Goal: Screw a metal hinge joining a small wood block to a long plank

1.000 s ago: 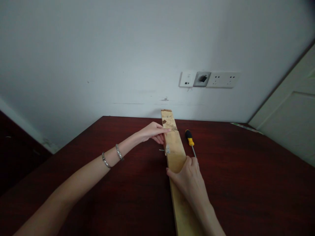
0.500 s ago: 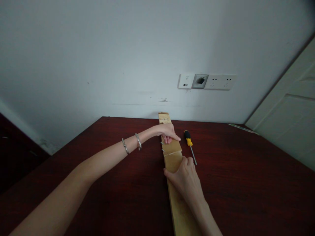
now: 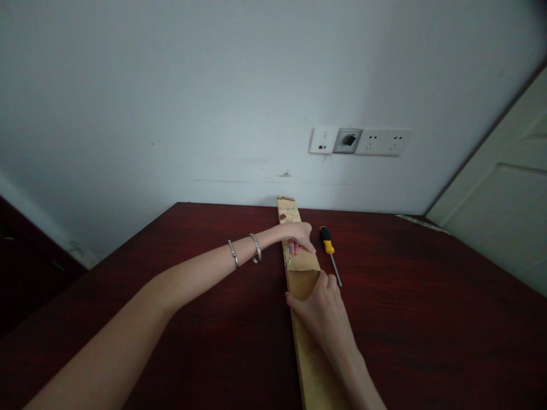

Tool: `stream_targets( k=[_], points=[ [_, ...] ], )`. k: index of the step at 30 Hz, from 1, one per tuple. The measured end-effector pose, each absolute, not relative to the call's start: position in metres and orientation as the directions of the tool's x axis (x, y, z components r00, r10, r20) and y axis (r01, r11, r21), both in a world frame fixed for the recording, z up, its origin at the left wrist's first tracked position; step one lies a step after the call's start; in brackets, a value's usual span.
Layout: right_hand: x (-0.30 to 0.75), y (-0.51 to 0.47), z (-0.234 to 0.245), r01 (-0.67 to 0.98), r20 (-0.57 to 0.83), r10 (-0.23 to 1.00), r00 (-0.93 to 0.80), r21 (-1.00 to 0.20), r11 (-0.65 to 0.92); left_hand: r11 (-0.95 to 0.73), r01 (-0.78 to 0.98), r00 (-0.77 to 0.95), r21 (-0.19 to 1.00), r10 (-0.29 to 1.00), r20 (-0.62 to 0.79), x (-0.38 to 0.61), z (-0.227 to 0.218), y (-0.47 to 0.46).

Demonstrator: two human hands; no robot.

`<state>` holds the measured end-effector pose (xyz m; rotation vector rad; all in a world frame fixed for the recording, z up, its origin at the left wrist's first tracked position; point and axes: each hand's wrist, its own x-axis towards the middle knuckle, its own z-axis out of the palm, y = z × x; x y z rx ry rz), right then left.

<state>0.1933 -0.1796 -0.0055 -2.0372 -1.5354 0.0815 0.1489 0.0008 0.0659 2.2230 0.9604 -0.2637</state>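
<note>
A long pale wooden plank [image 3: 304, 273] lies on the dark red table [image 3: 205, 319], running away from me toward the wall. My left hand [image 3: 299, 236] is closed over the far part of the plank, fingers curled across its top, close to small metal hardware [image 3: 289, 257] on the plank's left edge. Two bracelets ring that wrist. My right hand [image 3: 322, 307] grips the plank nearer to me, thumb on the left edge and fingers wrapped over the right. A yellow-and-black screwdriver [image 3: 330, 253] lies on the table just right of the plank, untouched.
The table's far edge meets a white wall with a row of sockets [image 3: 359, 141]. A pale door [image 3: 504, 205] stands at the right. A dark cabinet [image 3: 25, 256] is at the left.
My left hand has moved from the plank's left side onto its top and closed over it. The far part of the plank has settled flatter. My right hand kept its hold.
</note>
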Motion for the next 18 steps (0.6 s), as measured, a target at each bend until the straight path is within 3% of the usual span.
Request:
stream_targets(
  k=[11,15,18],
  points=[
    [0.192,-0.179,-0.01,0.855,0.333,0.883,0.33,-0.502,-0.13,-0.509,0.701,0.701,0.5,0.623,-0.349,0.156,0.07,-0.008],
    [0.19,-0.181,-0.004,0.864,0.294,0.898,0.328,-0.477,-0.159,-0.473,0.674,0.674,0.567,0.707,-0.212,0.147,0.08,0.001],
    [0.189,-0.182,-0.001,0.877,0.291,0.899,0.327,-0.449,-0.173,-0.408,0.653,0.554,0.638,0.832,-0.034,0.124,0.082,0.018]
  ],
)
